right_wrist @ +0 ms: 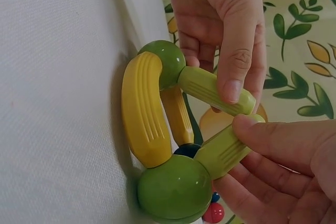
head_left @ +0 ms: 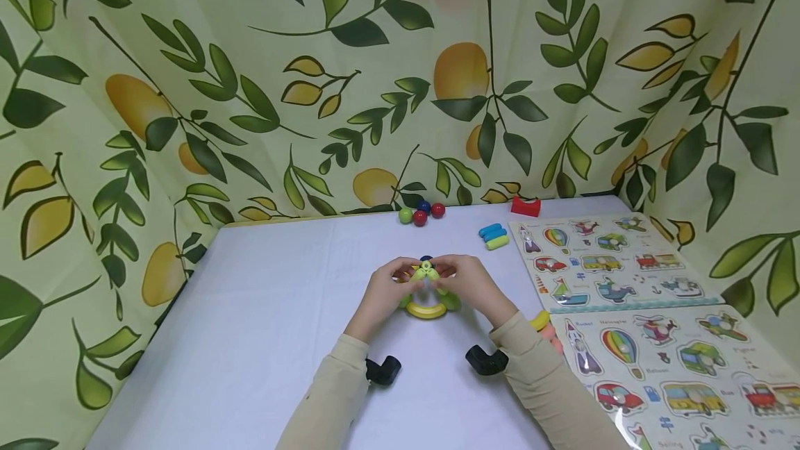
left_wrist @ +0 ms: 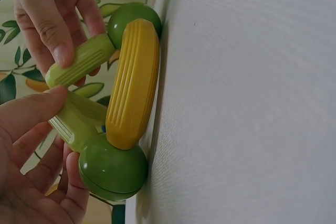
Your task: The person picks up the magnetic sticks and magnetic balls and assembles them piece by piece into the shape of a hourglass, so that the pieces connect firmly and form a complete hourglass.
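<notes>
Both hands hold a small frame of ribbed sticks and balls that stands on the white table. Its front base is a yellow curved stick (head_left: 427, 312) joining two glossy balls, one being the green ball (left_wrist: 113, 167). Light green sticks (right_wrist: 223, 153) slope up from the balls and come together at the top. My left hand (head_left: 380, 295) pinches the upper end of the left one between thumb and fingers. Opposite it, my right hand (head_left: 473, 285) pinches the right one near its tip. Behind, a dark blue ball (right_wrist: 187, 150) is partly hidden, with a second yellow stick (right_wrist: 177, 114) leading to it.
At the back lie several balls, including a light green ball (head_left: 405, 216) and a red ball (head_left: 438, 210). Blue sticks (head_left: 493, 231), a green stick (head_left: 497, 243) and a red block (head_left: 526, 207) are back right. Picture boards (head_left: 625, 307) cover the right side. A yellow stick (head_left: 539, 320) lies beside the right sleeve.
</notes>
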The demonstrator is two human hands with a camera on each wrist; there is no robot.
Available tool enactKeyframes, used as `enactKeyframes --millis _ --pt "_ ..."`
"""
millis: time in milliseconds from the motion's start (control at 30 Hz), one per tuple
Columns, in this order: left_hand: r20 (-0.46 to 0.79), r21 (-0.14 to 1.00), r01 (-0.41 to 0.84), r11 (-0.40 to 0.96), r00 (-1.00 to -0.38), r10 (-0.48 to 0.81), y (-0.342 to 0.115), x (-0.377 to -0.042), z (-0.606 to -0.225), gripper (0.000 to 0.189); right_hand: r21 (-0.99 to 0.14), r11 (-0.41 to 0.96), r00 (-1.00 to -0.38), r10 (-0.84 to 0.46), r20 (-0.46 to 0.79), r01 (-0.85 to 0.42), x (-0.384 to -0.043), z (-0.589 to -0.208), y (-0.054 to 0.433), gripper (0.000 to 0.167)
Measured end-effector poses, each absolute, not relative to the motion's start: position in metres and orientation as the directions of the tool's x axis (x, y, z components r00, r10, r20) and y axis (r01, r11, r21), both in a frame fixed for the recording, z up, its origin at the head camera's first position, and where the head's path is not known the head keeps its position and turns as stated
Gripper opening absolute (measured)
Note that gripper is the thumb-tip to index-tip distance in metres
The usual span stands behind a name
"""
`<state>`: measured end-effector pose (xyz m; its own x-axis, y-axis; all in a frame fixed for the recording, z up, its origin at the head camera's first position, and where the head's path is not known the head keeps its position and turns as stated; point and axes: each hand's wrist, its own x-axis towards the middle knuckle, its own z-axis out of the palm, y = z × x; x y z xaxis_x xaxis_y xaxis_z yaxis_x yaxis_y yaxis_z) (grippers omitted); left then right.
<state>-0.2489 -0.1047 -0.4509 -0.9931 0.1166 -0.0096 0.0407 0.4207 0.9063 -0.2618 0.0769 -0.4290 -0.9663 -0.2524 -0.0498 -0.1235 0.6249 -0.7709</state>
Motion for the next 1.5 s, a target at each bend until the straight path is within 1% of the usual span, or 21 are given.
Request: enactKeyframes --millis 433,567,700,767,833,967,1033,1133,1267,1500 --pt "-0.014 0.906 0.032 0.423 -0.994 0.106 -0.104 -0.248 -0.449 0.033 -0.769 0.630 -0.968 -0.243 -0.066 -0.106 -0.261 -0.428 0.078 0.041" --pt "-0.044 0.903 0.015 0.430 -0.991 0.126 -0.108 -0.250 -0.448 0.042 -0.766 0.637 -0.967 -0.239 -0.087 -0.089 -0.264 -0.429 0.086 0.047" --pt "-0.123 0.890 -0.057 0.451 -0.985 0.118 -0.117 -0.254 -0.444 0.058 -0.779 0.627 -0.963 -0.202 -0.176 0.011 -0.267 -0.435 0.099 0.062" --pt "-0.146 0.887 -0.084 0.454 -0.984 0.105 -0.123 -0.258 -0.443 0.062 -0.794 0.602 -0.952 -0.189 -0.242 0.082 -0.267 -0.441 0.104 0.068" --pt "-0.146 0.889 -0.094 0.447 -0.986 0.084 -0.127 -0.267 -0.442 0.060 -0.817 0.556 -0.939 -0.180 -0.294 0.149 -0.266 -0.448 0.109 0.071" --pt "-0.070 0.920 -0.052 0.388 -0.997 0.033 -0.134 -0.295 -0.438 0.054 -0.871 0.457 -0.927 -0.217 -0.305 0.179 -0.264 -0.462 0.112 0.076" --pt "-0.036 0.927 -0.025 0.375 -0.999 0.021 -0.138 -0.313 -0.436 0.054 -0.889 0.425 -0.925 -0.243 -0.292 0.169 -0.264 -0.466 0.112 0.078" --pt "-0.025 0.921 -0.011 0.389 -0.999 0.031 -0.142 -0.338 -0.437 0.056 -0.889 0.427 -0.924 -0.246 -0.293 0.168 -0.264 -0.468 0.111 0.078" --pt "-0.050 0.911 -0.021 0.412 -0.997 0.060 -0.144 -0.364 -0.442 0.060 -0.869 0.467 -0.929 -0.221 -0.295 0.165 -0.261 -0.467 0.110 0.076" --pt "-0.050 0.928 -0.014 0.372 -0.995 0.087 -0.138 -0.392 -0.452 0.062 -0.858 0.487 -0.935 -0.201 -0.293 0.164 -0.259 -0.469 0.112 0.073"
